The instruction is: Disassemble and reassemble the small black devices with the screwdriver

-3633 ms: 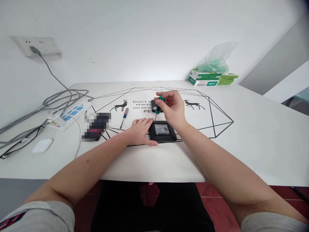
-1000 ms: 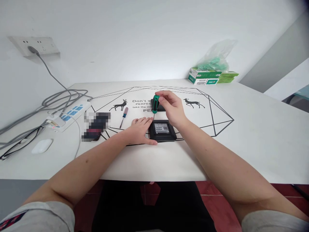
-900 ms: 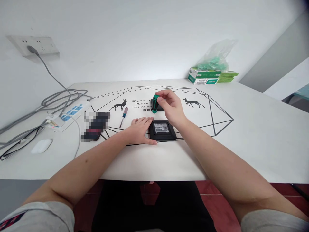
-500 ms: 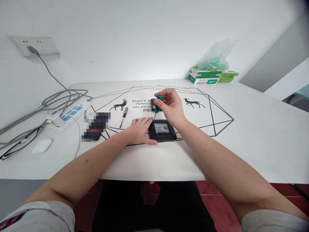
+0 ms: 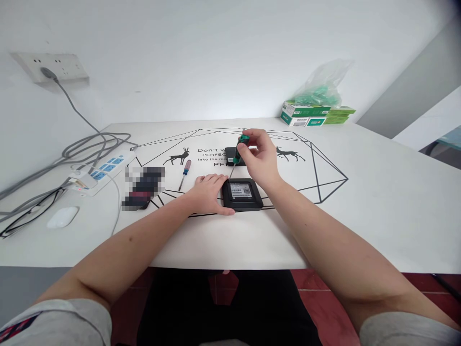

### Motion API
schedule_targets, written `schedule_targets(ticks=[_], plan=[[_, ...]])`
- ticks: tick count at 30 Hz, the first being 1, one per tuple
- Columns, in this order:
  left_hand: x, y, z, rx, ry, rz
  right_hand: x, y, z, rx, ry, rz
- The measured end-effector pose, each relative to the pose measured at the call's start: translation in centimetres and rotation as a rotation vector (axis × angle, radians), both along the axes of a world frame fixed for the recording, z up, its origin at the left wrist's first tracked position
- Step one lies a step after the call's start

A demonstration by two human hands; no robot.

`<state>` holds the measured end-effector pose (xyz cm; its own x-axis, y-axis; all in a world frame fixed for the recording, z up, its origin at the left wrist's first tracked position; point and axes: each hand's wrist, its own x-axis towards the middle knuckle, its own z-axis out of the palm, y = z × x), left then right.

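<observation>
Head view: a labelled black device (image 5: 243,194) lies flat on the desk (image 5: 396,206), its left edge partly hidden by the left hand (image 5: 209,193), which rests there with thumb and fingers spread. The right hand (image 5: 261,156) grips a green-handled screwdriver (image 5: 236,156), tilted, its tip at the device's far left corner; what it meets there is too small to tell. Farther off, a second black object (image 5: 230,153) is half covered by that hand. Pixelation blurs a dark item (image 5: 146,187) to the left; glasses (image 5: 32,216) are cut off at the left edge.
</observation>
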<state>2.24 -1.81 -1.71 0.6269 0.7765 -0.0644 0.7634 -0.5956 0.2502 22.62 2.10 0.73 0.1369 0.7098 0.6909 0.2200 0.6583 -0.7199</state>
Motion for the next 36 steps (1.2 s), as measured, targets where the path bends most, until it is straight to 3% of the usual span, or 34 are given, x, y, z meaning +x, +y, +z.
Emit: schedule_targets(ticks=[8, 18, 22, 29, 36], plan=[[-0.6, 0.9, -0.1, -0.003, 0.040, 0.130, -0.8, -1.1, 0.0, 0.025, -0.031, 0.149], [-1.1, 1.5, 0.0, -0.040, -0.015, 0.059, -1.2, -2.7, 0.9, 0.222, -0.290, 0.116], [-1.1, 1.5, -0.1, -0.029, -0.005, 0.068, -1.1, -3.0, 1.1, 0.294, -0.289, 0.121], [-1.0, 1.6, -0.2, -0.024, 0.026, 0.081, -1.1, -2.4, 1.0, 0.137, -0.120, 0.167], [-1.1, 1.6, 0.0, -0.032, 0.021, 0.074, -1.9, -2.6, 0.8, -0.010, 0.005, 0.339]])
